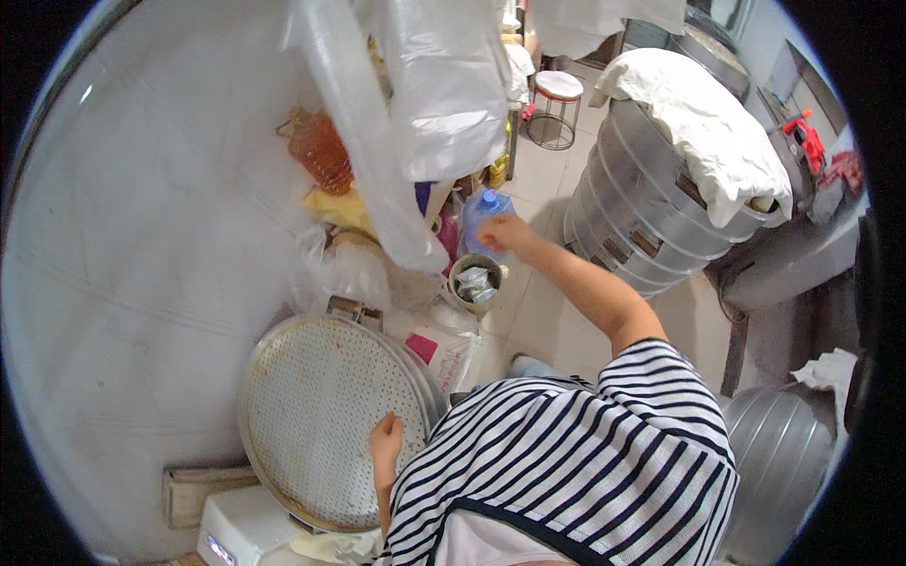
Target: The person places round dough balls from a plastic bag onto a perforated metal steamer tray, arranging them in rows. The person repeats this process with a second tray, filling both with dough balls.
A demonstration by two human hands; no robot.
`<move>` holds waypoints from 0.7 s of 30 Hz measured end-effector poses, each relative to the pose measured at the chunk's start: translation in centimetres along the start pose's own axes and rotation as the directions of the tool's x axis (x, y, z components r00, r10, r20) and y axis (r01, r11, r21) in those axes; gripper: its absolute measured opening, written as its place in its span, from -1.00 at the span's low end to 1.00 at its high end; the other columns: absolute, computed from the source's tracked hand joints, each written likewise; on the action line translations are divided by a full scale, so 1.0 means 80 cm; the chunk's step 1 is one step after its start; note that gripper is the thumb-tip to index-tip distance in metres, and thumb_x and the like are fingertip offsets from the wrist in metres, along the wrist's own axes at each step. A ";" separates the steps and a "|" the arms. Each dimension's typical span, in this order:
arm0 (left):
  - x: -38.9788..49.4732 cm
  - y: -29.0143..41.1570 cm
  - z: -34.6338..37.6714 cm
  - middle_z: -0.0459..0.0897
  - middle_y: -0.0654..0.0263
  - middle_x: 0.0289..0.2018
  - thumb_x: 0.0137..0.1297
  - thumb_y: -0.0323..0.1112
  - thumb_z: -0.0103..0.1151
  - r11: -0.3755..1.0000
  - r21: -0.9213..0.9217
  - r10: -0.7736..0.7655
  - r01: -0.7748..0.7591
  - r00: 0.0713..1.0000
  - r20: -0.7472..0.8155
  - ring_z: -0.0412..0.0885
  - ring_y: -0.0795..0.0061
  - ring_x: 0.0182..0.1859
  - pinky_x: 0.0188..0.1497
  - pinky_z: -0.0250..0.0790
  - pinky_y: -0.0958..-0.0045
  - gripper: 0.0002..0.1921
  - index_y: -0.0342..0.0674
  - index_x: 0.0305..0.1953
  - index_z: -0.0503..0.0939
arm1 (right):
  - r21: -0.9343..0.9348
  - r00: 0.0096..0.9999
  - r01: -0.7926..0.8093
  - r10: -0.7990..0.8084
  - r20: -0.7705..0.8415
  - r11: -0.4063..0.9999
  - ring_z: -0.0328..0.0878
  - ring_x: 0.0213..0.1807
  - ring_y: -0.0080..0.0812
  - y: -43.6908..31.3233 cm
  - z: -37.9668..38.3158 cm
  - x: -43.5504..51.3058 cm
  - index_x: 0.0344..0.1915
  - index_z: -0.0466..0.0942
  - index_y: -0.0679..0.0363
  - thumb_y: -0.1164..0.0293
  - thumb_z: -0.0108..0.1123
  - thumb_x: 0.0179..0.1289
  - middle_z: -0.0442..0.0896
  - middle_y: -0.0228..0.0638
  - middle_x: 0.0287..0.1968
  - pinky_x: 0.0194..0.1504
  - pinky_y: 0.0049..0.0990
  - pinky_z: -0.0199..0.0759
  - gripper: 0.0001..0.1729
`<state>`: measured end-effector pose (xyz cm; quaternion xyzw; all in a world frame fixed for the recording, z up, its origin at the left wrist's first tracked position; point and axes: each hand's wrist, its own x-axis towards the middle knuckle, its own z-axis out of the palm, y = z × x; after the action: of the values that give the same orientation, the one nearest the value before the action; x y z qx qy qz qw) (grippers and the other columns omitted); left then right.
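My right hand [504, 234] is stretched forward, its fingers curled, in front of a translucent blue plastic water jug [471, 221] with a blue cap. Whether it touches the jug or holds something small cannot be made out. Just below it in the picture stands a small pail [484, 308] with crumpled plastic packaging [476, 284] inside. My left hand [386, 433] hangs by my body with bent fingers, over the right part of a large round perforated metal steamer tray [318, 417]. Its palm is hidden, and contact with the tray is unclear.
Clear plastic bags [449, 106] hang ahead, partly covering a jug of orange-red liquid [322, 152]. A printed sack [453, 354] lies beside the tray. On the right rises a stack of metal steamers [630, 191] under white cloth [697, 120]. A round stool [558, 86] stands farther off.
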<state>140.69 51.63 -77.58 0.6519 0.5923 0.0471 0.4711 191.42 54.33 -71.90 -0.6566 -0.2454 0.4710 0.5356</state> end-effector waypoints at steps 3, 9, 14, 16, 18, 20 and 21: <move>0.034 0.013 -0.016 0.64 0.02 0.09 0.26 -0.25 0.23 0.990 -0.028 0.136 -0.140 0.983 -0.121 0.61 0.23 0.15 0.17 0.41 0.34 -0.54 -0.32 0.16 0.56 | 0.143 0.969 0.161 -0.129 -0.211 0.977 0.35 -0.64 -0.52 -0.042 -0.037 0.059 -0.52 0.52 0.17 0.30 0.16 0.21 0.49 -0.40 -0.60 -0.59 -0.49 0.18 -0.77; 0.017 0.329 0.001 0.62 0.05 0.11 0.20 -0.38 0.26 0.756 0.157 0.610 -0.636 0.771 0.185 0.57 0.19 0.18 0.24 0.35 0.32 -0.56 -0.25 0.14 0.58 | 0.355 0.940 0.326 -0.259 -0.224 0.876 0.36 -0.62 -0.54 -0.116 -0.169 0.187 -0.46 0.51 0.23 0.45 0.13 0.21 0.53 -0.33 -0.54 -0.61 -0.55 0.18 -0.87; 0.044 0.556 0.121 0.60 0.03 0.11 0.22 -0.42 0.22 0.368 0.100 0.852 -0.924 0.379 0.363 0.55 0.10 0.20 0.26 0.34 0.30 -0.57 -0.25 0.15 0.55 | 0.227 0.909 0.313 -0.222 -0.353 0.922 0.45 -0.55 -0.54 -0.191 -0.260 0.280 -0.36 0.55 0.26 0.40 0.17 0.18 0.59 -0.31 -0.45 -0.58 -0.57 0.29 -0.86; 0.075 0.641 0.181 0.61 0.03 0.10 0.23 -0.44 0.20 0.304 0.129 0.879 -0.944 0.330 0.345 0.56 0.09 0.18 0.25 0.35 0.30 -0.57 -0.25 0.16 0.54 | 0.233 0.894 0.317 -0.208 -0.397 0.919 0.51 -0.51 -0.52 -0.208 -0.298 0.336 -0.27 0.56 0.27 0.37 0.20 0.17 0.61 -0.30 -0.41 -0.56 -0.54 0.35 -0.80; 0.112 0.720 0.222 0.62 0.03 0.08 0.23 -0.45 0.18 0.310 0.197 0.876 -0.930 0.360 0.322 0.58 0.09 0.16 0.24 0.37 0.29 -0.58 -0.26 0.15 0.54 | 0.201 0.859 0.334 -0.210 -0.466 0.921 0.60 -0.52 -0.35 -0.229 -0.293 0.378 -0.26 0.65 0.34 0.25 0.19 0.17 0.67 -0.17 -0.47 -0.46 -0.34 0.47 -0.66; 0.161 0.799 0.256 0.64 0.13 0.09 0.32 -0.44 0.11 0.303 0.280 0.868 -0.911 0.385 0.314 0.60 0.30 0.14 0.20 0.38 0.34 -0.62 -0.23 0.16 0.55 | 0.109 0.832 0.393 -0.302 -0.466 0.913 0.65 -0.18 -0.21 -0.244 -0.295 0.427 0.10 0.49 0.29 0.22 0.30 0.12 0.68 -0.04 -0.14 -0.17 -0.33 0.52 -0.42; 0.196 0.837 0.279 0.66 0.16 0.07 0.35 -0.42 0.09 0.331 0.263 0.868 -0.906 0.401 0.292 0.61 0.35 0.10 0.17 0.39 0.38 -0.64 -0.23 0.16 0.56 | -0.008 0.775 0.451 -0.396 -0.493 0.893 0.63 -0.05 -0.17 -0.237 -0.326 0.469 0.23 0.38 0.24 0.19 0.37 0.08 0.65 -0.01 -0.02 -0.05 -0.33 0.50 -0.26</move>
<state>207.84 61.73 -52.80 0.9475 0.1129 0.1476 0.2603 234.23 78.78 -67.99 -0.6498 -0.2190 0.1725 0.7072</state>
